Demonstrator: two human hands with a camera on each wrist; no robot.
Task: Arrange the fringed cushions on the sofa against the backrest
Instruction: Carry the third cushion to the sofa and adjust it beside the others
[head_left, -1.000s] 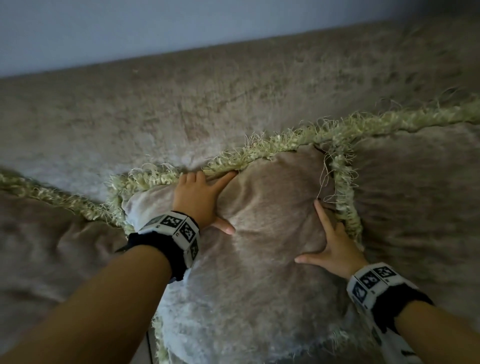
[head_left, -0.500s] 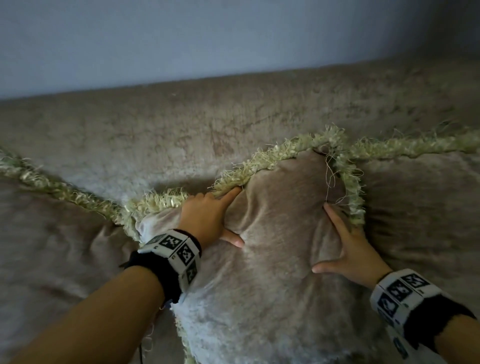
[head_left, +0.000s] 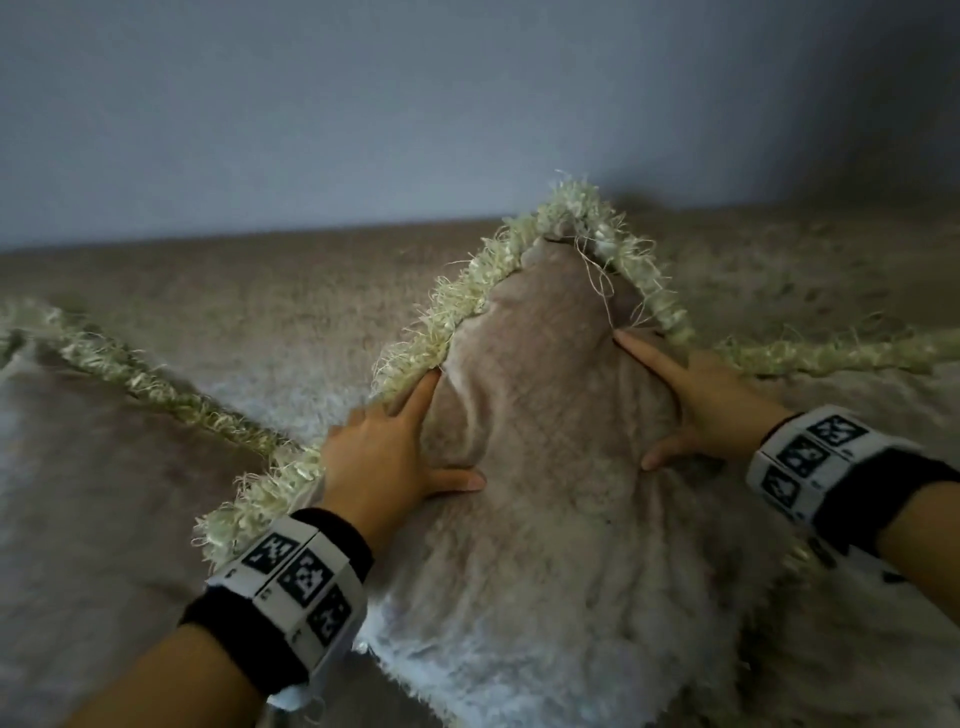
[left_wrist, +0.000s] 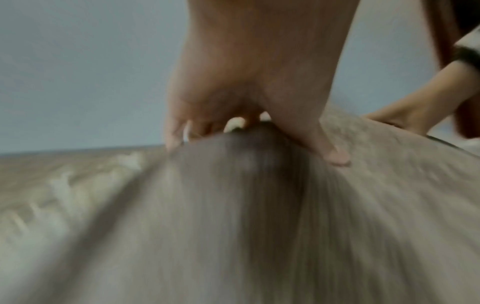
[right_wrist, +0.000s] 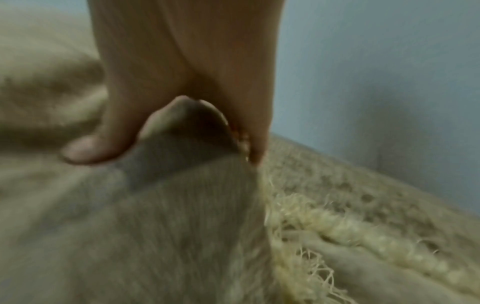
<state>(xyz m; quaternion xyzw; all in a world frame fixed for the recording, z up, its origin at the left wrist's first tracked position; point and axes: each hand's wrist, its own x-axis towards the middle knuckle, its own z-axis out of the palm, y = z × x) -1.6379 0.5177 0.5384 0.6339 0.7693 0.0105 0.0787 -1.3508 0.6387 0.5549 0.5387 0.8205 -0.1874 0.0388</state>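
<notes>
Where its top corner rises against the sofa backrest (head_left: 291, 291), the middle fringed cushion (head_left: 545, 467) stands tilted, a beige velvety cushion edged in pale green fringe (head_left: 467, 291), its peak pointing to about 12 o'clock and reaching the top line of the backrest. The left hand (head_left: 387, 457) grips its left edge at about 9 o'clock: the fingers wrap over the fringed rim toward the back while the thumb presses the front face, as the left wrist view (left_wrist: 249, 86) confirms. The right hand (head_left: 711, 410) grips the right edge at about 3 o'clock, index finger lying along the front near the fringe, thumb spread on the face, the remaining fingers hidden behind the rim; the right wrist view (right_wrist: 182, 82) shows fabric pinched between thumb and fingers. A second fringed cushion (head_left: 93, 467) lies at 9 o'clock, leaning on the backrest, and a third fringed cushion (head_left: 883, 395) sits at 3 o'clock, just beside the held one. Each wrist carries a band with black-and-white markers (head_left: 298, 577). Behind the sofa is a plain bluish wall (head_left: 363, 104).
</notes>
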